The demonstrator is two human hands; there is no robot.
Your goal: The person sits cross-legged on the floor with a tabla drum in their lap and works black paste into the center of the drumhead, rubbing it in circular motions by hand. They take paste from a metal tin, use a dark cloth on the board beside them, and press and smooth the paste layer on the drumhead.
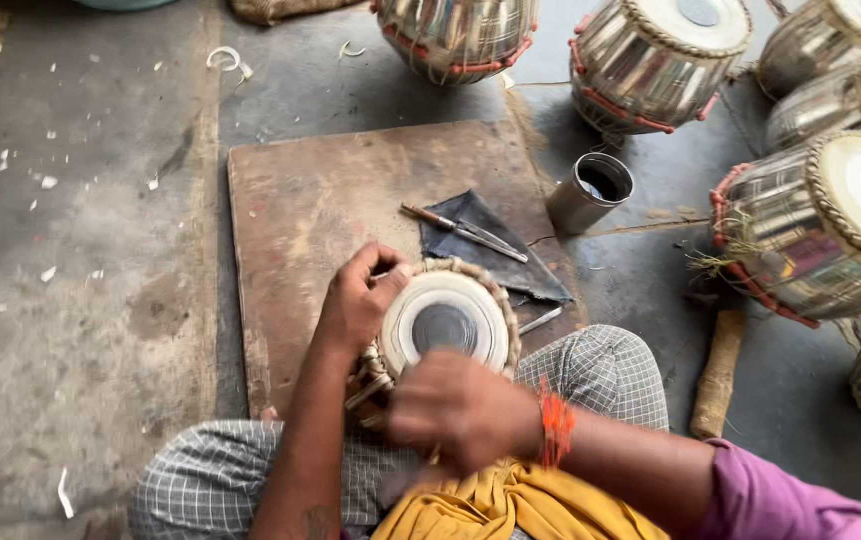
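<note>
A small drum (pixel 447 322) with a white skin and a dark round patch rests between my knees, over the near edge of a brown wooden board (pixel 320 200). My left hand (pixel 358 296) grips its braided rim on the left side. Blurred with motion, my right hand (pixel 458 408) is closed at the drum's near edge; what it holds is hidden. An orange thread circles that wrist. A yellow cloth (pixel 510 505) lies in my lap.
A dark cloth (pixel 495 255) with a thin metal tool (pixel 462 231) lies on the board. A metal cup (pixel 590 192) stands to the right. Several shiny metal drums (pixel 820 225) crowd the right and far side. A wooden handle (pixel 718 372) lies on the grey floor.
</note>
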